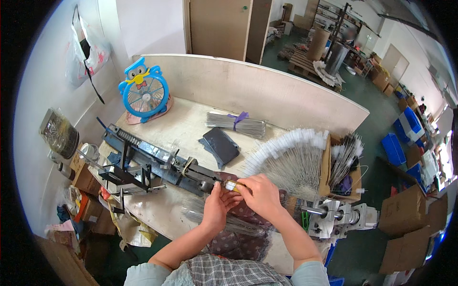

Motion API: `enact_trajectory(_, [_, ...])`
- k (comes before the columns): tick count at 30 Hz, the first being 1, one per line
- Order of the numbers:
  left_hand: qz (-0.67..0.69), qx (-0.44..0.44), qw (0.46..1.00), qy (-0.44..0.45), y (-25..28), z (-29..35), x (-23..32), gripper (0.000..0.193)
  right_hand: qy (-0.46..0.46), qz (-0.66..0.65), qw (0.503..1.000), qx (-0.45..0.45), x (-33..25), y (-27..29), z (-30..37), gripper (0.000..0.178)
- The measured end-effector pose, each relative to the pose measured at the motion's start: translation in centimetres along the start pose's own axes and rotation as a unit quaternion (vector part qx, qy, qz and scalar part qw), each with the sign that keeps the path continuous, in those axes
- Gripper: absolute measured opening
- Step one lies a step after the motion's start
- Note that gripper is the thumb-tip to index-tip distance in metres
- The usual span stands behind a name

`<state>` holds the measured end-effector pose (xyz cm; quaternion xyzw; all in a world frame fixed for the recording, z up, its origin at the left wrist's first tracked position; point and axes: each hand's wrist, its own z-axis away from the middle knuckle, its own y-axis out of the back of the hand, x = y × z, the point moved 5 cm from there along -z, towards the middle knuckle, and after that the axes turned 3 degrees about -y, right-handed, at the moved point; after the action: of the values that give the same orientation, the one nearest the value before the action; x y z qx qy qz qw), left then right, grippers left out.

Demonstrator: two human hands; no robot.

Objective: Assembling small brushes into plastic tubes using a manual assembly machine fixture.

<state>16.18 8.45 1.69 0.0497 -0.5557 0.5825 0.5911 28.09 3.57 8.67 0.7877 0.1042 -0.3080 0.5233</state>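
My right hand (261, 196) pinches a small yellow-and-white piece (232, 186) at the near end of a long dark metal bench fixture (167, 164). Close beside it is my left hand (218, 207), thumb raised and fingers curled at the fixture's end; what it grips, if anything, is too small to make out. Thin wire stems (245, 226) lie below my hands on a brown dotted cloth (234, 244). To the right, many white-tipped wire brushes (291, 164) are fanned out on the table.
A silver clamp-like machine (341, 220) stands at the table's right edge, below a carton of brushes (353, 186). Behind the fixture are a dark phone (222, 147), a purple-tied wire bundle (238, 125) and a blue fan (145, 93). A crank (121, 202) juts out front left.
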Motion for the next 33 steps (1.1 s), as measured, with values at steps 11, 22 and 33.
enact_trajectory(11, [0.124, -0.004, 0.992, -0.036, -0.2, -0.1, -0.8, 0.022, 0.071, 0.098, 0.985, 0.119, -2.5, 0.0, 1.1, 0.030])
enact_trajectory(22, [0.082, 0.013, 0.994, -0.064, -1.1, 0.2, -0.3, 0.013, 0.119, 0.092, 0.982, 0.113, -1.1, 1.3, 2.1, 0.021])
enact_trajectory(33, [0.124, 0.004, 0.991, -0.057, -0.1, -0.4, -1.3, 0.013, 0.120, 0.072, 0.985, 0.100, -1.6, 0.1, 1.7, 0.028])
